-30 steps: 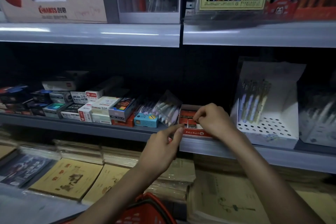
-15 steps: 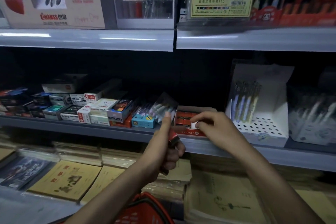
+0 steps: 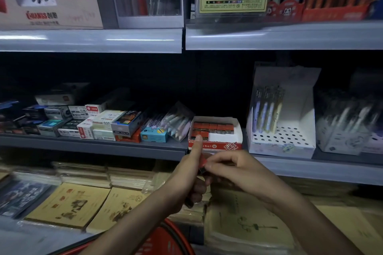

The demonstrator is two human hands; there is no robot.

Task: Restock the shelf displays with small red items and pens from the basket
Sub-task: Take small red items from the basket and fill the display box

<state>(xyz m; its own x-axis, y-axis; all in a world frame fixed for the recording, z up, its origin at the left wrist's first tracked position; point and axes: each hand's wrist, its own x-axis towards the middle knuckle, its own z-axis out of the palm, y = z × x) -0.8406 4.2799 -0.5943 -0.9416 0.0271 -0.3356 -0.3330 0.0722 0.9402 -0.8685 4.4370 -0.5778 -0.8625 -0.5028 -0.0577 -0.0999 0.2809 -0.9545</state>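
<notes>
Transfer between hands, in front of the middle shelf (image 3: 103, 147). The left hand (image 3: 187, 180), thumb raised, is clenched round a held stock (image 3: 189, 203) of small pieces, probably more red ones, though the dim light leaves this unsure; it acts as a supply kept near the target. The right hand (image 3: 236, 168) pinches one small red item (image 3: 202, 161) at the top of that fist, ready to carry it alone to the display box (image 3: 217, 146) just above. The box's rear rows (image 3: 211, 127) are filled; its bare front right is the likely next slot. The basket (image 3: 165, 240) sits below.
</notes>
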